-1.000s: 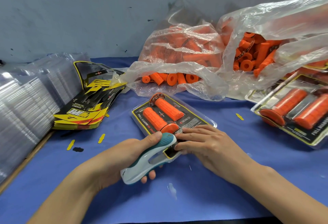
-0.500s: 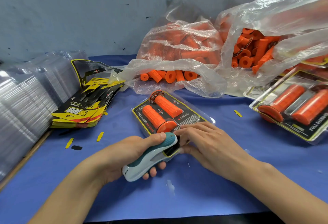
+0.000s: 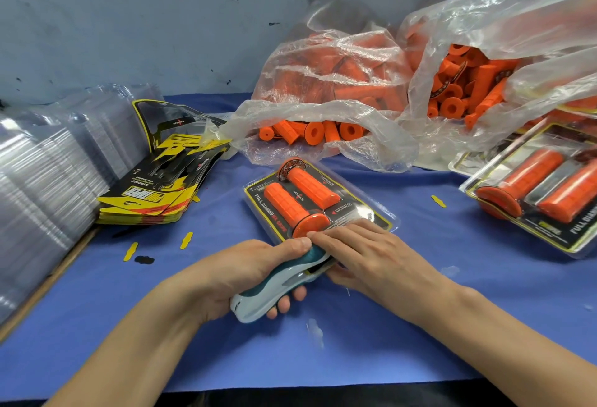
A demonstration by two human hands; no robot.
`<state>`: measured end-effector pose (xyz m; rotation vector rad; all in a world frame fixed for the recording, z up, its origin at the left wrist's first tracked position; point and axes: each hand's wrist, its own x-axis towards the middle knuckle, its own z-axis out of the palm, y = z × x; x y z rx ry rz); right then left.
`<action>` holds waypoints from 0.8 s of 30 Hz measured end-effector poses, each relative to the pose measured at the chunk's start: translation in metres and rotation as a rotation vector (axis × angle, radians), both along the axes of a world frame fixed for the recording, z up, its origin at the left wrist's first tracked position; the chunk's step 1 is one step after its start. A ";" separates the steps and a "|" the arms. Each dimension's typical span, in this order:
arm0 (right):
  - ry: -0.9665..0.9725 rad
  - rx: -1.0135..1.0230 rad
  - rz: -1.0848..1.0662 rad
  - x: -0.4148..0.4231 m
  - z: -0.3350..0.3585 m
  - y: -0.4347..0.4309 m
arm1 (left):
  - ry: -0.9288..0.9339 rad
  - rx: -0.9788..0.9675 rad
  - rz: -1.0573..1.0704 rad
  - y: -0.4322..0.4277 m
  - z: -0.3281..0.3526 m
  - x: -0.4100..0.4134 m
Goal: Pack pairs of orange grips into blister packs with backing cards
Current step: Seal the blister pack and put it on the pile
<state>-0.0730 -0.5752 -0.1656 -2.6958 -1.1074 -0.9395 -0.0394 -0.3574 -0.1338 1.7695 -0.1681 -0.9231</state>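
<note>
Left hand (image 3: 245,274) grips the stapler (image 3: 274,290), its mouth over the near edge of the blister pack (image 3: 387,217), toward the front edge of the counter (image 3: 420,326). Right hand (image 3: 365,255), fingers flat, has slid onto the stapler head. Orange grips (image 3: 290,209) seated; stapling judged underway.

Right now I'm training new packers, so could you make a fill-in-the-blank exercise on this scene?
The left hand holds a ____ at the blister pack's near edge.
The blister pack holds ____ orange grips.
The right hand presses the pack down on the ____ cloth.
Loose grips fill clear plastic ____ behind it.
Missing: stapler; two; blue; bags.
</note>
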 end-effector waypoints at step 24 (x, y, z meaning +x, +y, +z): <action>-0.116 -0.055 -0.035 0.003 0.000 -0.006 | -1.287 1.090 0.396 0.056 -0.014 0.018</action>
